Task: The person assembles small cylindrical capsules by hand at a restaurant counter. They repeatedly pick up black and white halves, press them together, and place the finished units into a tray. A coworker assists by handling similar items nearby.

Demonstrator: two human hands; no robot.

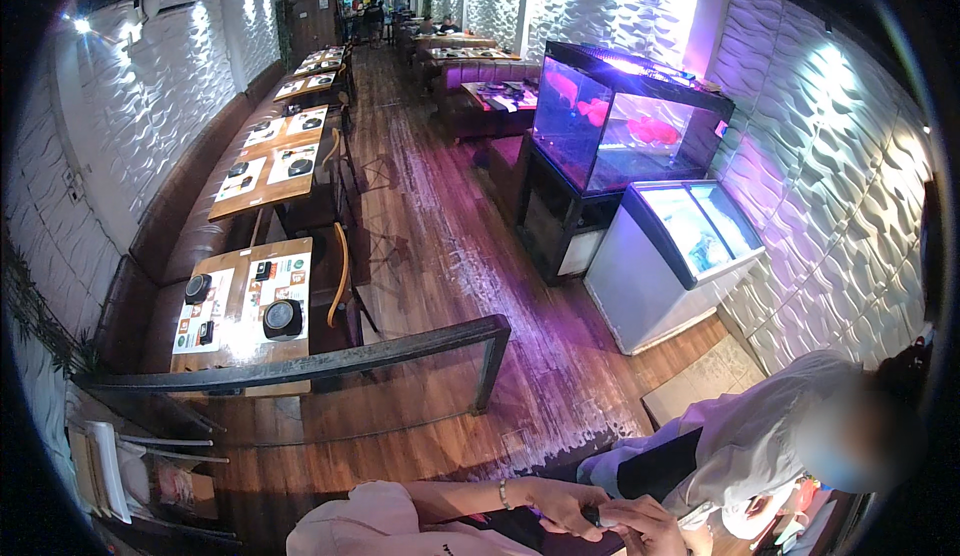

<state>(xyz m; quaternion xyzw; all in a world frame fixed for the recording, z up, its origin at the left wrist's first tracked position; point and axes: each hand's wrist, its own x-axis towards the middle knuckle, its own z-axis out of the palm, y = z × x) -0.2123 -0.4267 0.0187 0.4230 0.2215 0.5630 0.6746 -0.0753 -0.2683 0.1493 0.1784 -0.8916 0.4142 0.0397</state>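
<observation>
My left arm comes in from the lower edge in a pale pink sleeve, with a bracelet at the wrist. My left hand [568,506] has its fingers curled round a small dark object with a pale grey end [597,516], whose kind I cannot make out. My right hand [645,528] meets it from the right, fingers bent and pinching at the pale end. Both hands are close together at the lower edge, and part of the object is hidden by the fingers.
A person in a light shirt [745,431] stands close on the right. Ahead is a black-framed glass partition [490,366]. Beyond it are laid tables [240,301] on the left, and a chest freezer [650,276] and a lit fish tank [640,136] on the right.
</observation>
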